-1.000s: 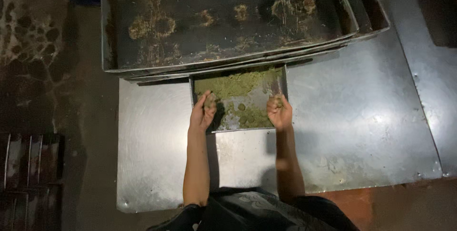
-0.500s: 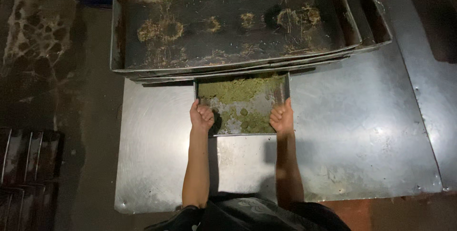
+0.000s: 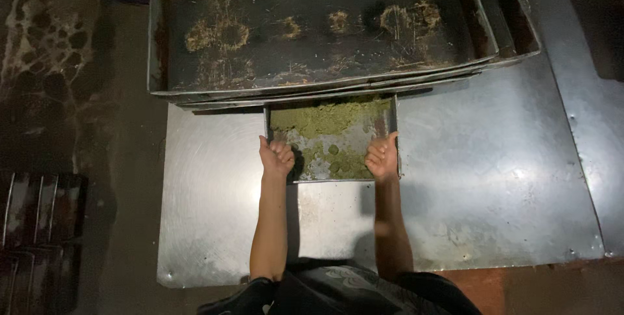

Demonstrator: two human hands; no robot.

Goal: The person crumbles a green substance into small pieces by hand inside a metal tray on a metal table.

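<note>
A small metal tray [image 3: 388,120] lies on the steel table [image 3: 494,178], its far end tucked under a stack of big dark trays. Green crumbly paste [image 3: 325,120] covers the small tray's far part, with a few lumps nearer me. My left hand [image 3: 275,157] is closed in a fist inside the tray's near left corner. My right hand [image 3: 381,156] is also fisted at the near right corner, thumb up against the tray's side wall. Whether either fist holds paste is hidden.
Large blackened baking trays [image 3: 325,29] with dried paste rings sit stacked across the table's far side. A dark wet floor [image 3: 65,94] lies to the left, with a dark slatted rack [image 3: 32,224] at lower left. A reddish strip [image 3: 559,289] runs below the table's near right edge.
Both hands went from fingers working in the green paste to closed fists at the tray's near corners. The view shifted slightly.
</note>
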